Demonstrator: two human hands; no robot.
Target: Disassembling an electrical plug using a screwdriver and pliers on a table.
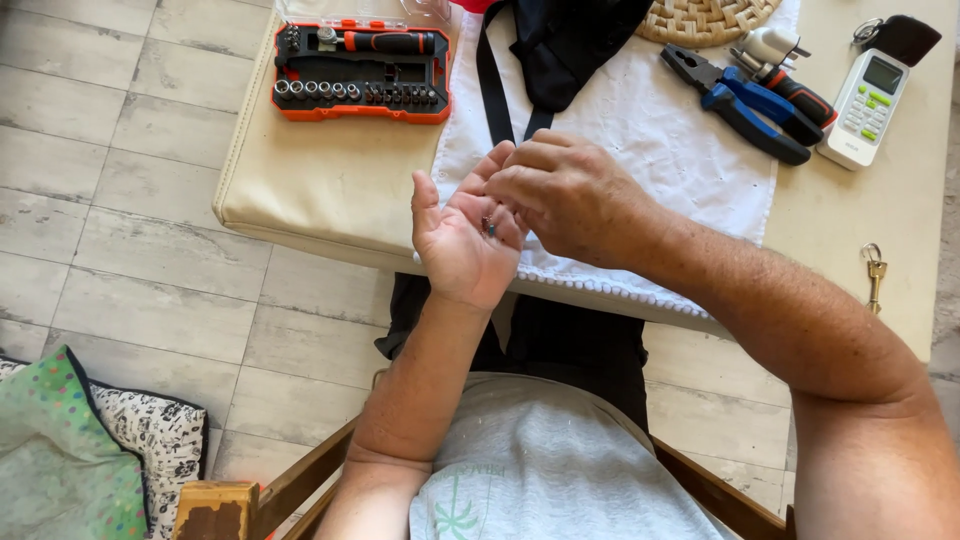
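My left hand [455, 245] is held palm up over the near edge of the table, and a few small dark screws [488, 226] lie in its cupped palm. My right hand [565, 195] reaches across from the right, its fingertips pinched together down at those screws. Whether the fingers have one gripped I cannot tell. Both hands hover above the white cloth [660, 150] on the beige table [330, 180].
An orange and black bit and socket set [362, 72] lies open at the table's far left. A black bag with a strap [560, 45], blue-handled pliers [745, 100], a white remote control [865, 105], a woven mat [705, 18] and a key [876, 272] are there too. Cushions [70, 450] lie on the tiled floor.
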